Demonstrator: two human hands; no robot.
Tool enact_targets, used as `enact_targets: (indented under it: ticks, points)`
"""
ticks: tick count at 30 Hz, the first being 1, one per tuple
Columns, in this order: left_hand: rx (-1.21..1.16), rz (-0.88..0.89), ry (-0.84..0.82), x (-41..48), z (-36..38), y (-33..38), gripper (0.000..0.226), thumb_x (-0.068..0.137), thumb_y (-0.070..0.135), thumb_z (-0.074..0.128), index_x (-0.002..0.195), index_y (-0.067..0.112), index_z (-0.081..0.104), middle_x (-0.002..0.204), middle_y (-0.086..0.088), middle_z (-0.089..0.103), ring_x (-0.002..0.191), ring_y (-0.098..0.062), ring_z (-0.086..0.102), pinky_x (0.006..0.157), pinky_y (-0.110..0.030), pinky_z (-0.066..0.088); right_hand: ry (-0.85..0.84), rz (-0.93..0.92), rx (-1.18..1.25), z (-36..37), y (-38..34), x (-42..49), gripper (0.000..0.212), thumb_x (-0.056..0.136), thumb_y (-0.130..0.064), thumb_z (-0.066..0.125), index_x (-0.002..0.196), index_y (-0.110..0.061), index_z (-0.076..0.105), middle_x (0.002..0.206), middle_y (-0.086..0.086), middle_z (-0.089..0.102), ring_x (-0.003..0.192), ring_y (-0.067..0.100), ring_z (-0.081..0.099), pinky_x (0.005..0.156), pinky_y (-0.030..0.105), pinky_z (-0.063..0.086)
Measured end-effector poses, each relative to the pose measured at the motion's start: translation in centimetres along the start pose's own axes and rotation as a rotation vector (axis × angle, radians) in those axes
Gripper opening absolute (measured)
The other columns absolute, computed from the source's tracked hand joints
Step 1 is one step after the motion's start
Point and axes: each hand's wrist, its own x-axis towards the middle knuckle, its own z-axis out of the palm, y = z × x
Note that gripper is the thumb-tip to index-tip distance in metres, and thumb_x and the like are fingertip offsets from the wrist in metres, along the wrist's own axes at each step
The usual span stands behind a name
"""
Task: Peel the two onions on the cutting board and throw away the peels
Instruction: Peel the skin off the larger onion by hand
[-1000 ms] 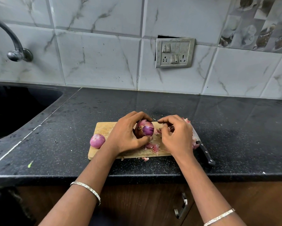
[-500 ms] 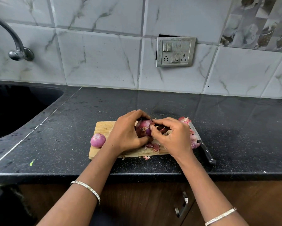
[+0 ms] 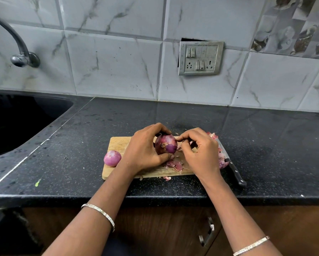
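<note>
Gripping half-peeled onion (image 3: 166,145), frame centre, over cutting board (image 3: 118,143): left hand (image 3: 145,152), fingers curled round. Pinching its skin (image 3: 160,140): right hand (image 3: 201,154). Peeled second onion (image 3: 112,157), board's lower left. Risk: skin tearing short, bulb slipping toward knife (image 3: 234,172).

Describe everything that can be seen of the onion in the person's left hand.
The onion is round and red-purple, half peeled: dry, brownish skin covers its left and top, a glossy purple patch is bare at lower right. The left hand holds it over the cutting board, fingers over the top, thumb beneath. The right hand pinches its skin at the upper right edge.
</note>
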Motion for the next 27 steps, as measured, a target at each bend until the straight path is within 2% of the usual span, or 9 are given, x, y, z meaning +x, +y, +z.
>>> enact_targets:
  ticks: [4, 7, 11, 16, 23, 27]
  points:
    - [0.003, -0.004, 0.002, 0.02, -0.01, -0.11, 0.055, 0.061, 0.039, 0.088, 0.109, 0.024, 0.065, 0.103, 0.013, 0.069, 0.096, -0.009, 0.065, 0.08, -0.036, 0.058, -0.049, 0.011, 0.0, -0.15, -0.08, -0.13, 0.01, 0.093, -0.021, 0.066, 0.098, -0.018, 0.074, 0.092, -0.011, 0.07, 0.089, 0.007, 0.062, 0.078, 0.029, 0.051]
    - [0.002, -0.008, 0.006, 0.01, -0.02, -0.02, 0.053, 0.061, 0.038, 0.085, 0.108, 0.024, 0.066, 0.102, 0.013, 0.07, 0.095, -0.008, 0.065, 0.08, -0.036, 0.057, -0.081, -0.03, -0.028, -0.09, -0.13, -0.14, 0.015, 0.091, -0.031, 0.073, 0.098, -0.019, 0.075, 0.092, -0.011, 0.069, 0.089, 0.008, 0.06, 0.08, 0.032, 0.05]
    - [-0.001, 0.003, 0.001, 0.04, 0.05, -0.14, 0.047, 0.063, 0.035, 0.076, 0.108, 0.026, 0.069, 0.102, 0.014, 0.071, 0.095, -0.007, 0.066, 0.081, -0.036, 0.057, -0.079, -0.043, 0.015, -0.07, -0.27, -0.09, 0.02, 0.083, -0.03, 0.079, 0.097, -0.017, 0.076, 0.093, -0.009, 0.069, 0.087, 0.005, 0.064, 0.077, 0.032, 0.054]
    - [0.018, 0.003, -0.015, 0.08, -0.01, -0.38, 0.051, 0.064, 0.04, 0.073, 0.114, 0.031, 0.073, 0.109, 0.012, 0.072, 0.099, -0.006, 0.067, 0.086, -0.033, 0.057, -0.066, 0.016, 0.076, -0.06, -0.32, -0.19, 0.022, 0.078, -0.024, 0.082, 0.097, -0.015, 0.076, 0.091, -0.01, 0.07, 0.081, 0.003, 0.067, 0.07, 0.029, 0.057]
    - [-0.023, 0.008, -0.022, 0.12, 0.1, -0.32, 0.05, 0.066, 0.036, 0.077, 0.115, 0.03, 0.074, 0.108, 0.014, 0.073, 0.098, -0.001, 0.067, 0.084, -0.032, 0.059, -0.049, 0.022, 0.036, -0.06, -0.5, -0.21, 0.013, 0.076, -0.018, 0.08, 0.088, -0.015, 0.075, 0.082, -0.01, 0.068, 0.074, 0.003, 0.064, 0.067, 0.021, 0.052]
    - [-0.033, 0.015, -0.016, 0.15, 0.17, -0.41, 0.05, 0.066, 0.032, 0.081, 0.116, 0.028, 0.073, 0.107, 0.014, 0.073, 0.098, -0.002, 0.068, 0.082, -0.031, 0.06, -0.04, 0.033, 0.044, -0.05, -0.55, -0.27, 0.011, 0.076, -0.019, 0.077, 0.086, -0.013, 0.076, 0.08, -0.008, 0.069, 0.073, 0.005, 0.065, 0.066, 0.024, 0.053]
